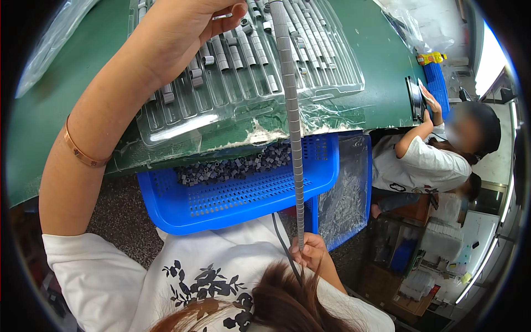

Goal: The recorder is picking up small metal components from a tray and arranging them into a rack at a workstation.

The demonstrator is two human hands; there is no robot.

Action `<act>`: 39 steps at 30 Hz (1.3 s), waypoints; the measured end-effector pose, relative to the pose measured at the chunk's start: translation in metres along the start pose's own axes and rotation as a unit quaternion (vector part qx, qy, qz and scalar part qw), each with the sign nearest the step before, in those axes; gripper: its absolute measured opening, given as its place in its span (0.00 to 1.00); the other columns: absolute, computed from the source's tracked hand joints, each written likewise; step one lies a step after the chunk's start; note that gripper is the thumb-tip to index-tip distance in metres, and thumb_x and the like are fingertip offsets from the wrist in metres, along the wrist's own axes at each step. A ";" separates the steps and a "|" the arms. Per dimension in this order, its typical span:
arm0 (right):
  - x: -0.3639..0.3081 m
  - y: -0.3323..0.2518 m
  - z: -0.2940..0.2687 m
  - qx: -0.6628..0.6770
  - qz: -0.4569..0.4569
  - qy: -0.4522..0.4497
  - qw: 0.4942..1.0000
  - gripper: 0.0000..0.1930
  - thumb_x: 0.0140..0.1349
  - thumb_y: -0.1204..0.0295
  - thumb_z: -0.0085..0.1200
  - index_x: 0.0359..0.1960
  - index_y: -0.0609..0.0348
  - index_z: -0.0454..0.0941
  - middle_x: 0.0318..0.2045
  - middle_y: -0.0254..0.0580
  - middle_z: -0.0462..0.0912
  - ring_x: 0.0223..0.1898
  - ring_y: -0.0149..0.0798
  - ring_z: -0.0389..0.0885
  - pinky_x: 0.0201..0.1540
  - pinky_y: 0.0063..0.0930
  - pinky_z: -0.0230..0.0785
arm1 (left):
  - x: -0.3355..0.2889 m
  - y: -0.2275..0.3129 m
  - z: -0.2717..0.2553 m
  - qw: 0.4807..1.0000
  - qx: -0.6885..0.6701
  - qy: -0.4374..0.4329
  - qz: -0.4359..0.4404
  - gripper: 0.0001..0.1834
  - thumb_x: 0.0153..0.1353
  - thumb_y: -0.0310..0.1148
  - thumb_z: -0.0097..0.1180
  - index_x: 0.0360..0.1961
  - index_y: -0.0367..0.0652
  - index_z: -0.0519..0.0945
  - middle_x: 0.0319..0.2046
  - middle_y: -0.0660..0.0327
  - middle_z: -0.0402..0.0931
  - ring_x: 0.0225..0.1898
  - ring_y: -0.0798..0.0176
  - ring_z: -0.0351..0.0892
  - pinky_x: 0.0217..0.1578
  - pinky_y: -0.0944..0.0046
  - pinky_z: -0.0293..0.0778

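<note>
A long grey rod of short ring-like segments (290, 99) runs from the upper edge of the view down across the table edge toward my chest. My right hand (313, 252) pinches its lower end. My left hand (224, 19) reaches over the clear plastic tray (249, 105), partly cut off by the upper edge. Its fingers are curled, and what they hold, if anything, is hidden. Rows of short grey cylinders (235, 55) lie in the tray's grooves, some standing apart from the rows.
Below the table edge sits a blue perforated basket (238, 213) with many small grey rings (235, 169). Beside it is a blue-edged bin lined with clear plastic (343, 193). At the right, a person in a white shirt (420, 166) works at the green table (381, 72).
</note>
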State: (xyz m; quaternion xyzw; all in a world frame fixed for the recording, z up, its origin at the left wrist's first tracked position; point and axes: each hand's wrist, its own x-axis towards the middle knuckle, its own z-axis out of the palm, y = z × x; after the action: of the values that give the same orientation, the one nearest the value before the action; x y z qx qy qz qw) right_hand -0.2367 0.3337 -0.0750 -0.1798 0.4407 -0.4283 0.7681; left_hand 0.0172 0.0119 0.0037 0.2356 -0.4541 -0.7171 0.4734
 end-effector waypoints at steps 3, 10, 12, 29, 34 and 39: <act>-0.001 -0.004 0.004 -0.010 0.031 0.011 0.999 0.12 0.55 0.67 0.47 0.31 0.67 0.70 0.20 0.43 0.73 0.13 0.25 0.64 0.14 0.15 0.54 | 0.002 0.001 -0.001 1.000 -0.008 0.010 0.011 0.10 0.55 0.33 0.50 0.34 0.38 0.74 0.17 0.71 0.65 0.20 0.80 0.61 0.23 0.80 0.58; 0.001 -0.005 0.008 0.002 -0.008 0.011 1.000 0.11 0.53 0.72 0.50 0.35 0.62 0.65 0.21 0.45 0.73 0.12 0.23 0.61 0.13 0.14 0.53 | 0.006 -0.005 -0.004 0.998 -0.041 0.044 0.028 0.06 0.55 0.34 0.50 0.27 0.42 0.72 0.17 0.71 0.66 0.19 0.78 0.62 0.23 0.79 0.60; 0.001 -0.005 0.009 -0.003 -0.010 0.007 1.000 0.11 0.52 0.73 0.50 0.36 0.62 0.64 0.21 0.46 0.73 0.11 0.23 0.60 0.13 0.13 0.52 | 0.003 0.001 -0.003 0.998 -0.048 0.014 0.034 0.07 0.55 0.34 0.50 0.25 0.43 0.71 0.17 0.71 0.66 0.19 0.78 0.63 0.23 0.79 0.60; 0.008 -0.012 0.014 -0.005 -0.006 0.019 1.000 0.10 0.54 0.70 0.48 0.33 0.65 0.65 0.21 0.45 0.73 0.12 0.23 0.61 0.13 0.13 0.52 | 0.009 -0.005 -0.006 0.998 -0.004 0.066 0.022 0.08 0.56 0.33 0.48 0.32 0.39 0.73 0.19 0.70 0.67 0.19 0.78 0.63 0.22 0.80 0.59; 0.010 -0.011 0.013 -0.002 -0.009 0.029 1.000 0.11 0.51 0.76 0.50 0.33 0.61 0.62 0.21 0.47 0.73 0.12 0.23 0.61 0.13 0.12 0.51 | 0.012 -0.006 -0.009 0.998 -0.005 0.047 0.037 0.07 0.55 0.34 0.49 0.25 0.43 0.72 0.15 0.71 0.66 0.18 0.78 0.63 0.22 0.80 0.59; 0.012 -0.011 0.016 0.013 -0.004 0.038 0.999 0.10 0.51 0.77 0.51 0.32 0.60 0.62 0.21 0.46 0.73 0.12 0.23 0.62 0.13 0.12 0.50 | 0.010 -0.001 -0.009 0.998 -0.014 0.065 0.019 0.07 0.55 0.34 0.49 0.27 0.42 0.72 0.15 0.71 0.65 0.18 0.78 0.63 0.22 0.79 0.59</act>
State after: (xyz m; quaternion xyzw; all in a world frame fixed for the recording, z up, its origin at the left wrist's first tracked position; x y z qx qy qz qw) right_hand -0.2255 0.3159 -0.0655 -0.1552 0.4636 -0.4433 0.7513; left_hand 0.0193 -0.0006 -0.0007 0.2665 -0.4171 -0.6970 0.5188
